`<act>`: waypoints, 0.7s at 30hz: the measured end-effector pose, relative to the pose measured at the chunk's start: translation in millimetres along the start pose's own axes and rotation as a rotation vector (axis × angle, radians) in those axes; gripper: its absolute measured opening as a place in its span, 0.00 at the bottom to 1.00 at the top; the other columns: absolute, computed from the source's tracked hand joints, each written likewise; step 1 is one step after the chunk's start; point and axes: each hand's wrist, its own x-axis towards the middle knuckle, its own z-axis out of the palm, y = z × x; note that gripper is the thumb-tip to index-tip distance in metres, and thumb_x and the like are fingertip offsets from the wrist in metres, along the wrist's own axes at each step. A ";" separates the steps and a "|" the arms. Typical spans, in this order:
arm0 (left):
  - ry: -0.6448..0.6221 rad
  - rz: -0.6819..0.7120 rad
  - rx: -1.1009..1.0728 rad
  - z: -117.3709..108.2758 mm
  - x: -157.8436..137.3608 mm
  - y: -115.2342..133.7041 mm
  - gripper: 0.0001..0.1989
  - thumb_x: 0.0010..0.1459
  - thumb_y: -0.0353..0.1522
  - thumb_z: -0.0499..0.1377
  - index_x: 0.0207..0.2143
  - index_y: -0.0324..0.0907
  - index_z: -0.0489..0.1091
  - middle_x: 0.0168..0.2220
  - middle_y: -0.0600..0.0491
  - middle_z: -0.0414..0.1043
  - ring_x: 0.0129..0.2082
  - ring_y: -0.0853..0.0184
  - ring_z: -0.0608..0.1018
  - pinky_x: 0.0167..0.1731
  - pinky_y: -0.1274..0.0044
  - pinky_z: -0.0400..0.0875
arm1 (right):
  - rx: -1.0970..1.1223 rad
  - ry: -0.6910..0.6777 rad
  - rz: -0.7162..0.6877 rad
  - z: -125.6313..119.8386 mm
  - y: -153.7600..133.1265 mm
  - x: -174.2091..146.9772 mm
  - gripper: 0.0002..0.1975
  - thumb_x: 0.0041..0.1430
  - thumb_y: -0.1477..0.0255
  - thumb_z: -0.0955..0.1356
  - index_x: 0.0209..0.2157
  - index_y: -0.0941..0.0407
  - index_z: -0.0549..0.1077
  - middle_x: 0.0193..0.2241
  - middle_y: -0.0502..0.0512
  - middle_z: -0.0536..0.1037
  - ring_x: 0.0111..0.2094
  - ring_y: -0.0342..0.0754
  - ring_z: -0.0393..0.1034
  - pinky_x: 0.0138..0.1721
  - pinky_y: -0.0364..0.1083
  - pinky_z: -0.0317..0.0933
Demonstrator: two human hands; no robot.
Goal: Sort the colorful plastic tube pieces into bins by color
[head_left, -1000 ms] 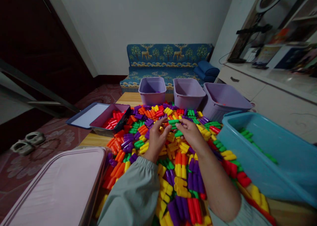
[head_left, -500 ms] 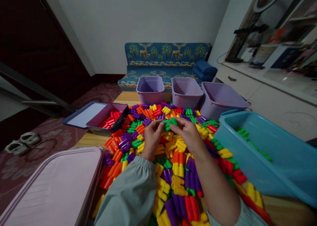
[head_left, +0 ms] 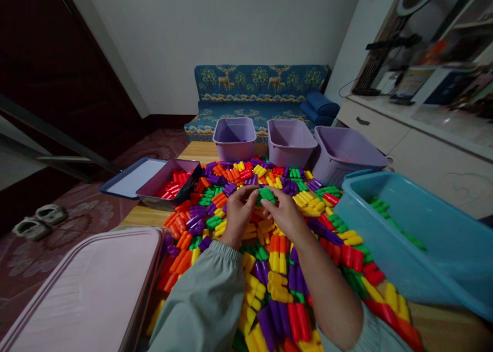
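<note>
Green plastic building pieces [head_left: 266, 195] are held between my two hands above the middle of the pile. My left hand [head_left: 239, 214] pinches them from the left, thumb and fingers closed. From the right, my right hand [head_left: 285, 213] grips the same green pieces with its fingers bent around them. How many pieces are joined there I cannot make out. Beneath and around both hands spreads a pile of tube-shaped pieces [head_left: 278, 286] in yellow, red, orange, purple and green, many joined in pairs.
Three purple bins [head_left: 291, 145] stand at the table's far side. A blue tub [head_left: 416, 259] with green pieces is at right. An open box [head_left: 169, 185] of red pieces sits left, with a pink lid [head_left: 92, 285] nearer. Beyond is a patterned sofa [head_left: 254, 92].
My right hand has shifted slightly left and its fingers have closed further over the green pieces. My left hand stays almost in place.
</note>
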 end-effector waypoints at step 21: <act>0.067 0.008 0.147 -0.2 0.3 -2.0 0.12 0.58 0.31 0.56 0.40 0.39 0.77 0.38 0.48 0.79 0.41 0.63 0.80 0.41 0.74 0.73 | 1.152 0.861 0.026 -105.9 -46.1 -1.8 0.14 0.67 0.70 0.60 0.26 0.57 0.64 0.23 0.46 0.69 0.19 0.34 0.62 0.20 0.34 0.59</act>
